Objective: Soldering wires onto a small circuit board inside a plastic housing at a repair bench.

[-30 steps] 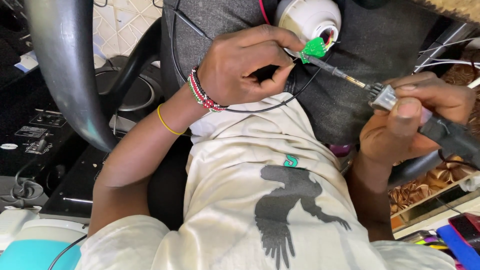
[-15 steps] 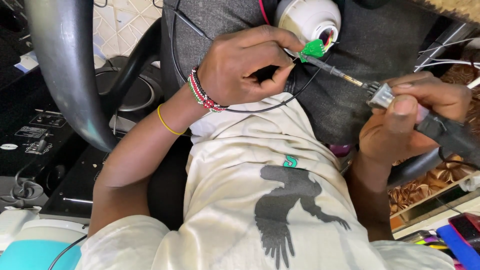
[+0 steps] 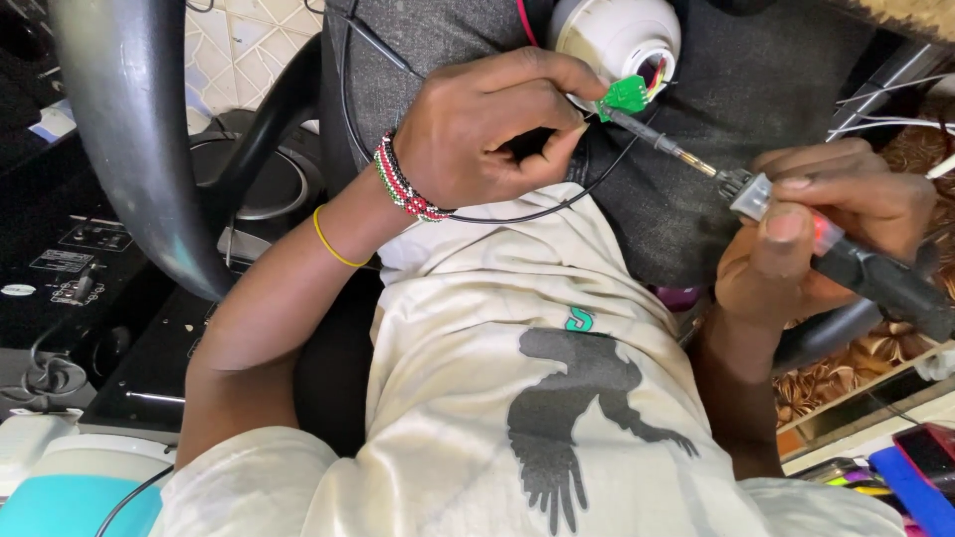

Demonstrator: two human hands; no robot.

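My left hand [image 3: 492, 124] pinches a small green circuit board [image 3: 625, 96] that hangs by coloured wires from a white round housing [image 3: 617, 35] resting on my lap. A beaded bracelet and a yellow band circle that wrist. My right hand [image 3: 816, 234] grips a soldering iron [image 3: 796, 224] with a clear collar and black handle. Its metal tip touches the edge of the green board. A thin black wire [image 3: 517, 214] loops under my left hand.
A black chair armrest [image 3: 134, 139] curves up at the left, above black audio gear [image 3: 90, 278] on the floor. A teal and white container [image 3: 70, 487] sits bottom left. Loose white wires [image 3: 895, 114] lie at the right, and coloured tools [image 3: 905, 472] bottom right.
My right hand and the soldering iron have shifted slightly to the left, keeping the tip on the green board. My left hand has stayed in place.
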